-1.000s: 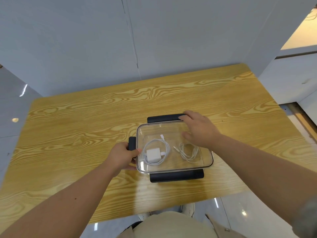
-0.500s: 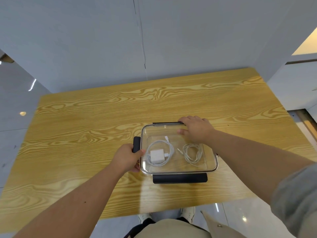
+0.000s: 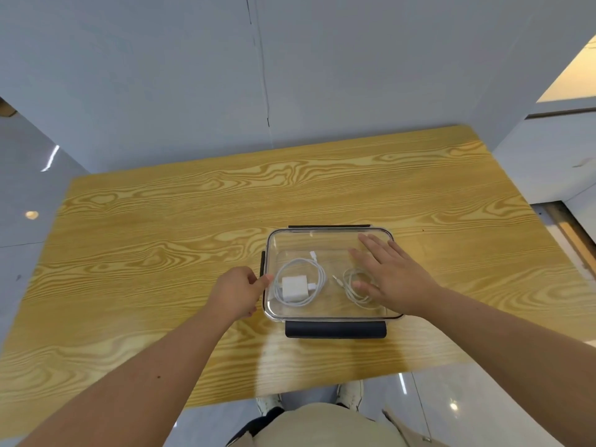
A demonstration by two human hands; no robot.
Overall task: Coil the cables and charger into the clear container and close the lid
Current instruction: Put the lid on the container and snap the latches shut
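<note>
1. Head view: the clear container (image 3: 332, 275) sits near the front edge of the tabletop (image 3: 161, 253), right of centre, with its lid on. Inside, the white charger (image 3: 295, 288) lies within one coiled cable (image 3: 319, 272) at the left end; a second coiled cable (image 3: 350, 287) lies at the right end.
2. Your right hand (image 3: 392, 279) lies flat on the lid, fingers spread, probably to press it down and hold it still.
3. Your left hand (image 3: 240, 291) has its fingers curled at the left-end clasp (image 3: 263, 267), thumb tip on the lid edge; likely you are pushing that clasp shut.
4. The long front clasp (image 3: 335, 329) lies flared out flat, so it looks unlatched. The rear clasp (image 3: 329, 226) shows only as a thin dark strip; whether it is latched I cannot tell.
5. Nothing else stands on the tabletop, so nothing blocks your hands.
</note>
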